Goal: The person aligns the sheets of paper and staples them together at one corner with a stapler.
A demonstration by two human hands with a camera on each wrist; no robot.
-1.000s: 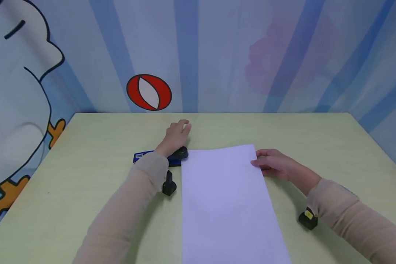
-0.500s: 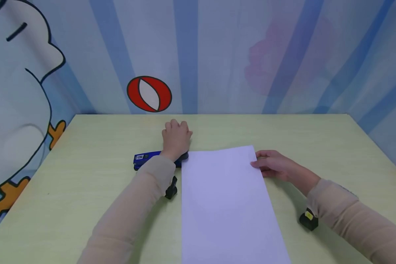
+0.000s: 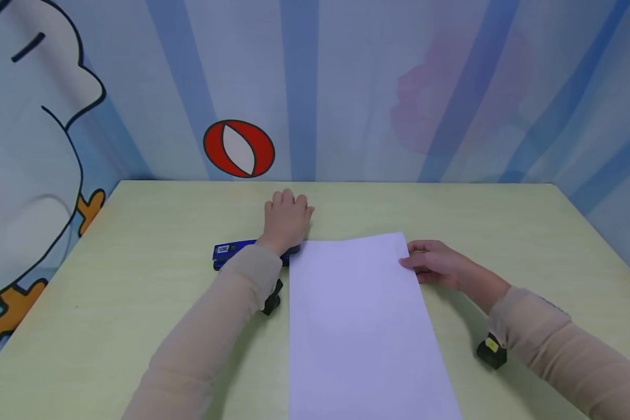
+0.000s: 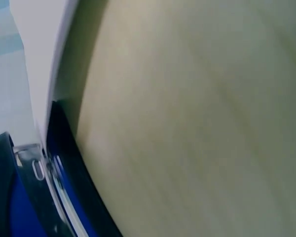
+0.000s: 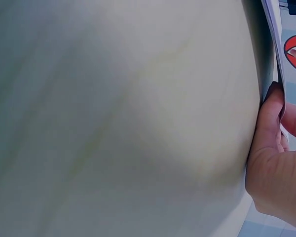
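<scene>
A blue and black stapler [image 3: 233,251] lies across the table, its head at the far left corner of some white paper [image 3: 364,315]. In the left wrist view the paper edge [image 4: 48,54] runs in between the stapler's upper arm and its base [image 4: 84,190]. Over the stapler's head lies my left hand [image 3: 287,223], heel down, with its fingers reaching past it and loosely bent. Between thumb and fingers, my right hand [image 3: 437,265] pinches the paper's right edge near the far corner; the right wrist view shows the thumb on one side of the edge [image 5: 272,29].
Pale wooden tabletop [image 3: 504,233] extends to both sides of the paper. Behind it rises a blue striped wall [image 3: 346,87] with a printed red and white ball [image 3: 240,149]. Small black cameras hang below each wrist, the right camera [image 3: 492,351] with a yellow mark.
My left hand has turned and come down onto the stapler's head, then shifted slightly right. More of the stapler's blue body shows. My right hand and the paper have stayed in place.
</scene>
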